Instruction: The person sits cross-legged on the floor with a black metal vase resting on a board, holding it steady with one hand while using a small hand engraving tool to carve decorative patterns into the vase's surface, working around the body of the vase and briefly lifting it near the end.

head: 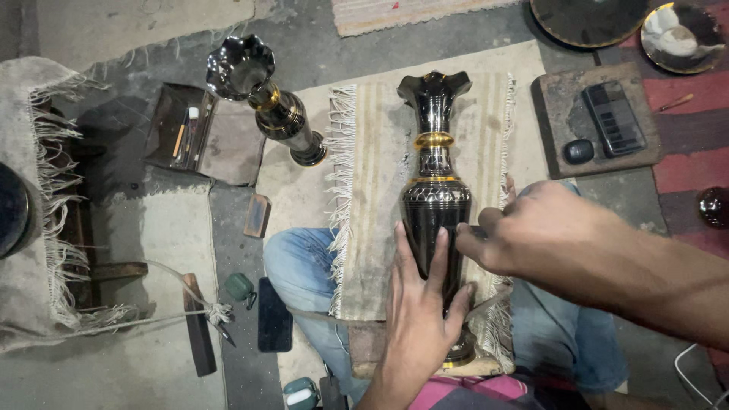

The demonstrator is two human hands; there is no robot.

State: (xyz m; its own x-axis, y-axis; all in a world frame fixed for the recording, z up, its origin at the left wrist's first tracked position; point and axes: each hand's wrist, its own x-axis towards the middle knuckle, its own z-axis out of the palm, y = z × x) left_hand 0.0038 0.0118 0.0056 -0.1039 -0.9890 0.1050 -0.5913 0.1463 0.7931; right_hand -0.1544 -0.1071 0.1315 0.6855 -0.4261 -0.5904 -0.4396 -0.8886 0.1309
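Observation:
A tall black metal vase (434,163) with gold bands and a fluted mouth lies on a fringed cloth (372,190) across my lap. Flat on the vase's lower body rests my left hand (418,311), fingers spread, holding it steady. From the right comes my right hand (524,228), closed around a thin dark tool whose tip meets the vase's side; most of the tool is hidden in the fist.
A second black vase (266,95) stands upright on the floor at upper left. Near it lies an open tool tray (181,129). A board (554,106) at upper right carries a phone and a small dark case. Two dark plates sit at the top right. Another phone (274,315) lies by my knee.

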